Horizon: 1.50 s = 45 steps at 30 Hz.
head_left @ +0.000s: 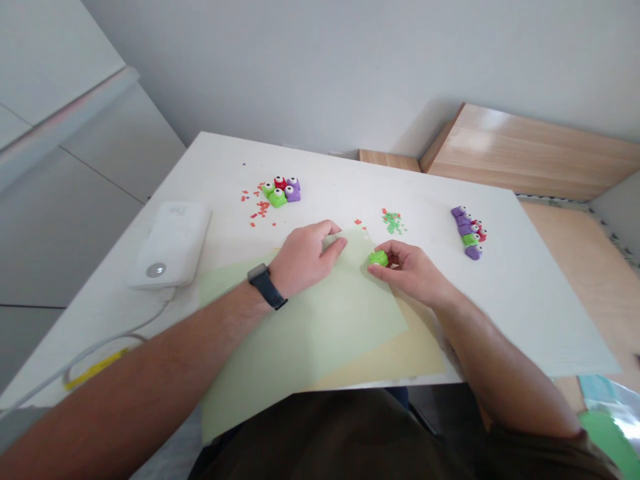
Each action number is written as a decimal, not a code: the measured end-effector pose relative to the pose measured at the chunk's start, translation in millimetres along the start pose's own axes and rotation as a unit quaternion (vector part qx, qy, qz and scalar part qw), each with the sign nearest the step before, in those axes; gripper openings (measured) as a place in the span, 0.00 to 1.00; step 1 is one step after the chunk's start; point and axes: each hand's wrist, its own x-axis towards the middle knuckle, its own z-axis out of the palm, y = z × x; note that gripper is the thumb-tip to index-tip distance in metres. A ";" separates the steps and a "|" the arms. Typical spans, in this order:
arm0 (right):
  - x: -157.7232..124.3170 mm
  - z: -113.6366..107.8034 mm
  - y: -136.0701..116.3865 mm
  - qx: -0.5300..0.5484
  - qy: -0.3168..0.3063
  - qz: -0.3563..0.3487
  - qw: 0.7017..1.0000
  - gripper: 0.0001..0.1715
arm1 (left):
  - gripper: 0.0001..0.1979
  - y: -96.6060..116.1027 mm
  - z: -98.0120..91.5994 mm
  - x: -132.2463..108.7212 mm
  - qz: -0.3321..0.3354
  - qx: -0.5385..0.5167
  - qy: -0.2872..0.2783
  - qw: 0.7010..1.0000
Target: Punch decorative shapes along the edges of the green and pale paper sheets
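Note:
A pale green sheet of paper (pixel 320 320) lies across the table's front, partly over a yellowish sheet (pixel 380 360). My left hand (pixel 310 257), with a dark watch on the wrist, pinches the green sheet near its far edge between thumb and fingers. In my right hand (pixel 407 267) is a small bright green craft punch (pixel 378 258), gripped between thumb and fingers at the sheet's far right edge. Whether paper sits in its slot cannot be made out. Green paper bits (pixel 393 222) and a few red ones (pixel 358 222) lie just beyond.
Green, red and purple punches (pixel 280 192) cluster at the back left beside red paper bits (pixel 261 209). More punches (pixel 468 233) stand at the right. A white power bank (pixel 173 243) with a cable and a yellow strip (pixel 97 369) occupy the left. A wall rises behind the table.

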 end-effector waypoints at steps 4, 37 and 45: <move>-0.9 -6.7 -2.7 0.019 0.001 -0.008 1.000 0.20 | 0.14 -0.9 -0.3 0.3 -0.002 -0.001 -0.003 1.000; 22.9 -36.8 17.9 0.112 0.183 -0.046 0.976 0.26 | 0.16 -5.1 1.1 0.9 0.008 0.013 -0.007 1.000; 20.5 -15.2 2.9 0.247 0.043 0.024 0.968 0.27 | 0.16 -4.7 1.6 0.3 0.007 0.015 -0.008 1.000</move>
